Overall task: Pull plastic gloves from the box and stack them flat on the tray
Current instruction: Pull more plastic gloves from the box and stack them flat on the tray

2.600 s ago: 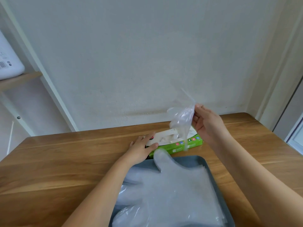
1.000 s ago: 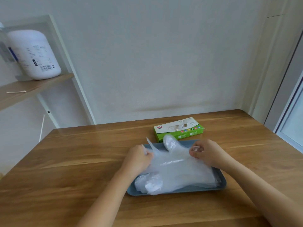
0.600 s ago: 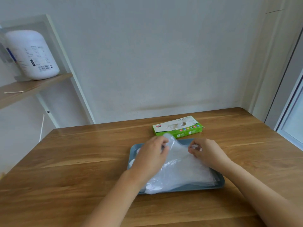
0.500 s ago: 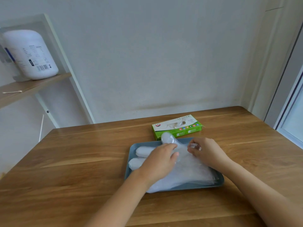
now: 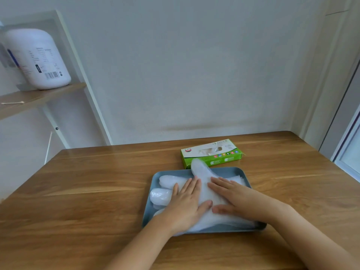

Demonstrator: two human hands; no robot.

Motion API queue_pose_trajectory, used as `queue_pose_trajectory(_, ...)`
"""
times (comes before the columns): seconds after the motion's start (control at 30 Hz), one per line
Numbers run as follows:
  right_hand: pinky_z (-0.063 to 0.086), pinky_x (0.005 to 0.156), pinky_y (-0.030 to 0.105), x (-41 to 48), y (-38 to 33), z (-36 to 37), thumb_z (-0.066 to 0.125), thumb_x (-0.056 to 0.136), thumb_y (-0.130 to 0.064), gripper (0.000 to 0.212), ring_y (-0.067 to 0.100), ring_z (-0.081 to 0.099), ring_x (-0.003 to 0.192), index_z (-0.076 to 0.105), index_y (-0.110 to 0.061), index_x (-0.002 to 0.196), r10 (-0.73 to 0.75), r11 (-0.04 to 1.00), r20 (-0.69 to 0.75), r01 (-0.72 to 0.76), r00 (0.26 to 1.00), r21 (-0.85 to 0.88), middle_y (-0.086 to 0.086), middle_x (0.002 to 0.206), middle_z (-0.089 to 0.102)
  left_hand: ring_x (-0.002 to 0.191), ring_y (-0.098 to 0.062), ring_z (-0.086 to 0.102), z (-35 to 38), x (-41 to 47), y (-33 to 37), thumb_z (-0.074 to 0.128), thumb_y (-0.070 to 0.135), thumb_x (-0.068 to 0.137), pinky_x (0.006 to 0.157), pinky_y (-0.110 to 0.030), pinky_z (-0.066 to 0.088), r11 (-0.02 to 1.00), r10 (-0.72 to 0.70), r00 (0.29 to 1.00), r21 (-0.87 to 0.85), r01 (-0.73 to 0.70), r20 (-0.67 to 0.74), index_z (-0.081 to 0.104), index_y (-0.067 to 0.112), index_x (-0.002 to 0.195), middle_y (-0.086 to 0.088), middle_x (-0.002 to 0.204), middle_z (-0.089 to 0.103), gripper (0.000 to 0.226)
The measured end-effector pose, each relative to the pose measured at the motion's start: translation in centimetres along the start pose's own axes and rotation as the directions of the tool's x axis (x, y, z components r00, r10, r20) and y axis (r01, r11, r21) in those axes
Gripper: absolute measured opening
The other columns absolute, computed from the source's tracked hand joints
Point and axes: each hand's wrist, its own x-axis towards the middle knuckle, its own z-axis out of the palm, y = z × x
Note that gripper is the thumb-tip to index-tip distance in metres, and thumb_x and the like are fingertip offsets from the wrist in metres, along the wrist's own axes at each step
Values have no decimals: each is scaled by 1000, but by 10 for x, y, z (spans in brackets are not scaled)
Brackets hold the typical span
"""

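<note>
Flat under both hands' straight fingers (image 5: 191, 185), gloves (image 5: 202, 172) on tray (image 5: 229, 170)

Soft, even daylight, moderately bright; cool grey tone on wall (image 5: 194, 65). Brightest zone at right edge, by window frame (image 5: 350, 152). Pale sheen on tabletop (image 5: 87, 182) at left side. Shadows weak and soft. Strong wide-angle bending: shelf post (image 5: 91, 98) and window frame lean outward. White bottle (image 5: 39, 59) slightly smeared, label text unreadable. Translucent gloves (image 5: 200, 170) washed out, layers hard to separate.
</note>
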Motion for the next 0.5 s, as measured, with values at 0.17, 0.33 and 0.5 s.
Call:
queue_pose_trajectory(0.17, -3, 116, 31, -11, 8, -11, 49, 84, -65, 94, 13, -11, 145, -9, -32, 151, 77, 996, 106, -71, 991, -61, -11, 157, -15, 146, -13, -22, -17, -10, -18, 36, 76, 84, 119, -47, -10, 994, -107, 985, 26, 104, 137, -17, 21, 152, 3, 159, -25, 103)
queue_pose_trajectory(0.33, 15, 117, 42, -6, 18, -33, 72, 70, -60, 106, 14, 8, 146, 5, -44, 150, 137, 990, 218, -136, 966, -22, -22, 157, 0, 146, -16, -21, -56, -19, -43, 67, 64, 75, 118, -36, -11, 996, -77, 942, 65, 59, 327, -13, 25, 153, 6, 158, -22, 119)
queue_pose_trajectory(0.5, 42, 94, 24, 25, 21, -72, 61, 86, -53, 47, 9, 54, 114, 56, -32, 127, 154, 988, -97, -151, 983, 42, -12, 129, 57, 141, -10, 30, -84, -4, -62, 67, 58, 80, 113, -23, 26, 988, -25, 970, -140, 60, 241, 27, 25, 152, 10, 158, 25, 89)
